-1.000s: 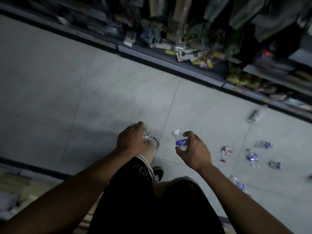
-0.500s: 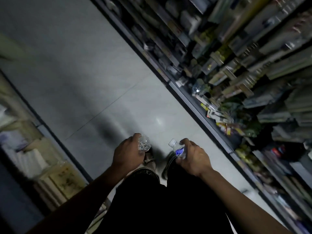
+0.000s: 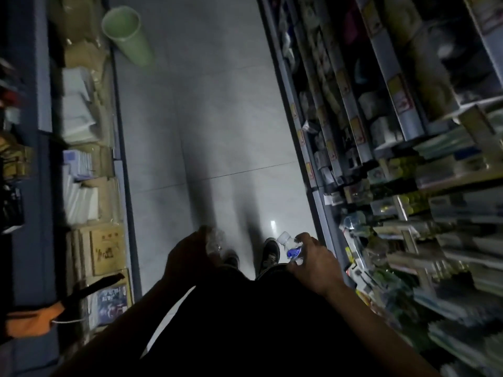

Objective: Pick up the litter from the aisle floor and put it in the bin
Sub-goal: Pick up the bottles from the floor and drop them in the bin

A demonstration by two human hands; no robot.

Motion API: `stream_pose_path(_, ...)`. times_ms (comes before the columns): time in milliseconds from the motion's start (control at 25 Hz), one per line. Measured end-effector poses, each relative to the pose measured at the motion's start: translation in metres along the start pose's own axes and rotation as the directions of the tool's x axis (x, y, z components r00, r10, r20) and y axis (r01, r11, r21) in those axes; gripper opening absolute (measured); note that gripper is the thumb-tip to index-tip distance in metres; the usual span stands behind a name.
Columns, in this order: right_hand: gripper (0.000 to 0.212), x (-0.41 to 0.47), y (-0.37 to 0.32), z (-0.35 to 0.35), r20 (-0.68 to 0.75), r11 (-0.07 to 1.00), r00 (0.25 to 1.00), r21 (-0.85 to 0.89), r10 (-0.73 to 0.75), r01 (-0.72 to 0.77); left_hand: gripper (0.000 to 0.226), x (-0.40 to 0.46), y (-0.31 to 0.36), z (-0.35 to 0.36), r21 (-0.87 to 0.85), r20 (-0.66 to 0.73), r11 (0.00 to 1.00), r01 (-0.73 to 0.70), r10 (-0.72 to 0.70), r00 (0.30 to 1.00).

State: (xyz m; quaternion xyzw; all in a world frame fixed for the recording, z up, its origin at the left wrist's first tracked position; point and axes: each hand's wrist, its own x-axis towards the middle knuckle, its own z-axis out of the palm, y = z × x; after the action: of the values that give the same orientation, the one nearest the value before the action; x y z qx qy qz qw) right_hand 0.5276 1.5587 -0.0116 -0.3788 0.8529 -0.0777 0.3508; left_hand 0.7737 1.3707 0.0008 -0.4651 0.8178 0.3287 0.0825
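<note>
Bottle [image 3: 291, 247] (white cap, blue label) crumpled in right hand [image 3: 313, 263].

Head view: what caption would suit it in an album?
Left hand and right hand each carry a bottle down the aisle toward a green bin.

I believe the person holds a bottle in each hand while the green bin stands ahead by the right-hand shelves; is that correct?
Not quite: in the head view the green bin stands ahead by the left-hand shelves, not the right. The rest holds: the left hand grips a crumpled clear bottle, and the right hand holds a blue-labelled bottle.
</note>
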Motion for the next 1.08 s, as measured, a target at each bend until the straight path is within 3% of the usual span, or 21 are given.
stream_pose_path(240, 0.054, 0.105, -0.019, -0.063, -0.052, 0.988, 0.987, 0.035, -0.151, 0.153, 0.066, 0.026, -0.009, -0.007, -0.001, -0.002, 0.938, 0.347, -0.347, 0.938)
stream_pose_path(440, 0.056, 0.199, -0.084, -0.108, -0.061, 0.956, 0.954, -0.023, -0.295, 0.294, 0.064, 0.050, -0.028, -0.031, -0.048, -0.088, 0.882, 0.469, -0.471, 0.878)
stream_pose_path(720, 0.055, 0.299, -0.147, -0.141, -0.028, 0.956, 0.958, -0.089, -0.285, 0.281, 0.062, 0.162, -0.058, -0.105, -0.103, -0.113, 0.893, 0.438, -0.448, 0.887)
stream_pose_path(1080, 0.053, 0.391, -0.164, -0.212, 0.008, 0.997, 0.999, -0.062, -0.054, 0.054, 0.059, 0.365, -0.023, -0.218, -0.125, -0.165, 0.961, 0.246, -0.265, 0.950)
